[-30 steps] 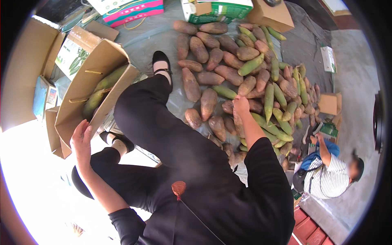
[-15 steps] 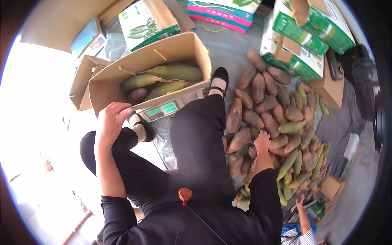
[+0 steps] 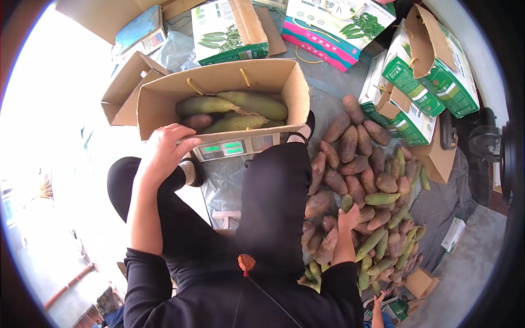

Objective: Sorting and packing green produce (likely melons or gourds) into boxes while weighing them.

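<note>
Right hand (image 3: 348, 218) grasping a rounded green vegetable (image 3: 346, 203);
left hand (image 3: 163, 148) touching an open brown cardboard box (image 3: 219, 75); its grip cannot be told.

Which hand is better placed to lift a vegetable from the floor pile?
Right, most likely: the right hand is over the pile, at a green vegetable. The left hand is at the open box, away from the pile.
</note>
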The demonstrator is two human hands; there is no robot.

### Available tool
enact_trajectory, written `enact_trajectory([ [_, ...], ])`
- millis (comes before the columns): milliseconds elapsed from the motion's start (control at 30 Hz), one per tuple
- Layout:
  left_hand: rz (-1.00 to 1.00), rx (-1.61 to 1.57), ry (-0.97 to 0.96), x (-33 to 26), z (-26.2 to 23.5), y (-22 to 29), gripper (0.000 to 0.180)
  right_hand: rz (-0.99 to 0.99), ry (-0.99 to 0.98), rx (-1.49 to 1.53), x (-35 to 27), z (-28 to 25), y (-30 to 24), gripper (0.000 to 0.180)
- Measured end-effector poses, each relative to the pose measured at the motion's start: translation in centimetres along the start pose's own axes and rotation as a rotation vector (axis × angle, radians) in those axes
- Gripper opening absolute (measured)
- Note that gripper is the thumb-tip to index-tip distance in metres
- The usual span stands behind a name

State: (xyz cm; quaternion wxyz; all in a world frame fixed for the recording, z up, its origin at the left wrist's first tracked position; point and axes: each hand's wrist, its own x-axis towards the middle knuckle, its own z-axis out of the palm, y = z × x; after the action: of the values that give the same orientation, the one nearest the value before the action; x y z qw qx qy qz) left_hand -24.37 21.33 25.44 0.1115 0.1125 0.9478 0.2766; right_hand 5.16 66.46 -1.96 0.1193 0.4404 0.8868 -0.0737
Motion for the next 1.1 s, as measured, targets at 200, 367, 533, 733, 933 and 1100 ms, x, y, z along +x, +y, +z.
enact_trajectory([
  [200,0.074,0.027,0.033,-0.4,-0.3,-0.4,0.027,-0.232,0.104,0.9,1.2,-6.9,-2.4,0.056],
  [367,0.1,0.004,0.025,-0.5,-0.1,-0.8,0.028,-0.474,0.078,1.296,-0.7,-20.9,-13.2,0.053],
  [533,0.125,0.007,0.011,-0.7,-0.5,-1.0,0.03,-0.845,0.072,1.38,-2.6,-30.2,-22.4,0.052],
  [733,0.105,0.003,-0.001,-0.7,-0.8,-1.6,0.031,-1.281,0.083,1.12,-4.8,-32.8,-32.6,0.047],
  [933,0.088,-0.021,0.007,-0.6,-0.4,-2.1,0.033,-1.359,0.079,0.7,-6.0,-29.4,-37.4,0.048],
  [1100,0.076,-0.014,0.014,-0.8,-0.6,-2.2,0.033,-1.267,0.098,0.737,-4.8,-28.3,-35.7,0.047],
])
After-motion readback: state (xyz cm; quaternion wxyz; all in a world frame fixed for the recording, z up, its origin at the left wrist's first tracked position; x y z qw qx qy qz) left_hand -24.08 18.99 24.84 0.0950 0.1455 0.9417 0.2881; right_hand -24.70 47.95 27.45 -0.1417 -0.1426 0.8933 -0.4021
